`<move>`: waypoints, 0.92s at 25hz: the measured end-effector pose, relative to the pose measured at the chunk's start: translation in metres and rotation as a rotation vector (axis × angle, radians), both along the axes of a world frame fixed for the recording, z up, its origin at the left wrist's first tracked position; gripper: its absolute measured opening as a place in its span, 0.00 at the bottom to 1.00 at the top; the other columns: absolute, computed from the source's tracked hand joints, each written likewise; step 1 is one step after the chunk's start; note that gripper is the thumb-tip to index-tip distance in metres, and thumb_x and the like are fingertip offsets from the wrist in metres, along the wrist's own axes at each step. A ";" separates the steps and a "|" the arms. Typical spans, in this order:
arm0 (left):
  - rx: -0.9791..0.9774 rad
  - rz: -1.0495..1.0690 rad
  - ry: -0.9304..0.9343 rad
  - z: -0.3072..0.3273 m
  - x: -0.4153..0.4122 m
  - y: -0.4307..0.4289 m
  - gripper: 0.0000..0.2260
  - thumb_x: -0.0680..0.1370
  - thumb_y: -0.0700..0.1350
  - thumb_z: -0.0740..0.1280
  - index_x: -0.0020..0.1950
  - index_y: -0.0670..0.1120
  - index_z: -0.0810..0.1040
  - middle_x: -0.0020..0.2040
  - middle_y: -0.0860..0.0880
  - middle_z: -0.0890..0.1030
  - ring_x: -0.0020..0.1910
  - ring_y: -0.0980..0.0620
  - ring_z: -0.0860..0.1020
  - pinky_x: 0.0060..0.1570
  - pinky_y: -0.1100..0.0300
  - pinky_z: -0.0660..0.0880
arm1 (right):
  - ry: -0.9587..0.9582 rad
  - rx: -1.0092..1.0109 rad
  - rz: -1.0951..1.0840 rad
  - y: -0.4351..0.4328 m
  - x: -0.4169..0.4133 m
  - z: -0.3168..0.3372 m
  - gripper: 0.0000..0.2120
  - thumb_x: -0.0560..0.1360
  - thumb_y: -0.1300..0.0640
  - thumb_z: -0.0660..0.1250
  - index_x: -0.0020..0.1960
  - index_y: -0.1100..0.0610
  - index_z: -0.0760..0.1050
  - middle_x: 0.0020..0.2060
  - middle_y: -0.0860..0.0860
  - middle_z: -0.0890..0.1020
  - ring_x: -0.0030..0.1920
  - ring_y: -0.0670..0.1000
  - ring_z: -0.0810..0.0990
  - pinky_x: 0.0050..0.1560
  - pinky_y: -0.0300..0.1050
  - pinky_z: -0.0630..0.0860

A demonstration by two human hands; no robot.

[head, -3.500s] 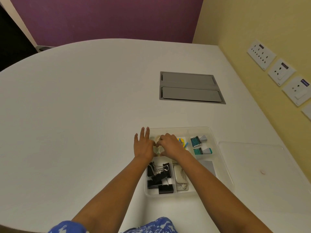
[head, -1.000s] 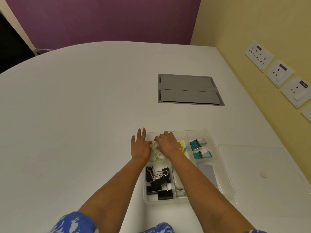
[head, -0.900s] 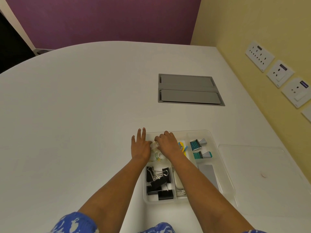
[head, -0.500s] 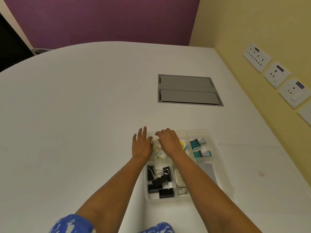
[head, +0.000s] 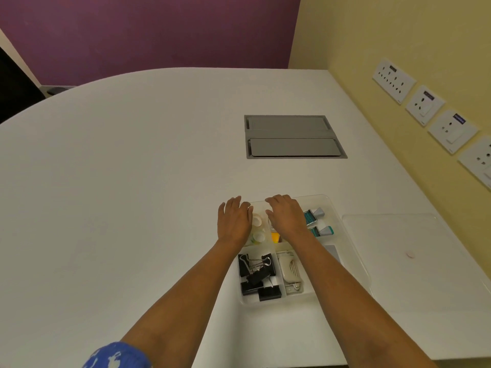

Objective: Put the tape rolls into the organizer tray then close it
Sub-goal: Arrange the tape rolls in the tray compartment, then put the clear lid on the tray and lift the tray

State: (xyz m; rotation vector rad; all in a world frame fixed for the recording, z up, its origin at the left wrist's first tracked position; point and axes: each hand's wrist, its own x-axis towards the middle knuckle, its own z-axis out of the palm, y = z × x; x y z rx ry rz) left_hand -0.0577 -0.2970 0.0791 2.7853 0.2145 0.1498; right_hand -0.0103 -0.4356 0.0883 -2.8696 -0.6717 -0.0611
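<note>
Two tape rolls [head: 257, 228] now sit in the organizer tray [head: 353, 261], far-left compartment. Your left hand [head: 233, 221] and right hand [head: 285, 216] have lifted off, fingers loosely spread, empty. Lid [head: 425, 261] waits just right; closing remains.

Bare forearms, blue sleeve [head: 117, 355] — white-patterned — at the left arm's near end
</note>
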 end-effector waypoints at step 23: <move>-0.325 0.040 0.222 -0.023 0.023 -0.342 0.21 0.82 0.49 0.55 0.73 0.44 0.60 0.77 0.42 0.56 0.76 0.45 0.53 0.73 0.52 0.54 | 0.166 -0.032 -0.523 -0.382 0.014 -0.039 0.22 0.79 0.54 0.59 0.71 0.59 0.62 0.69 0.58 0.69 0.67 0.58 0.69 0.65 0.51 0.70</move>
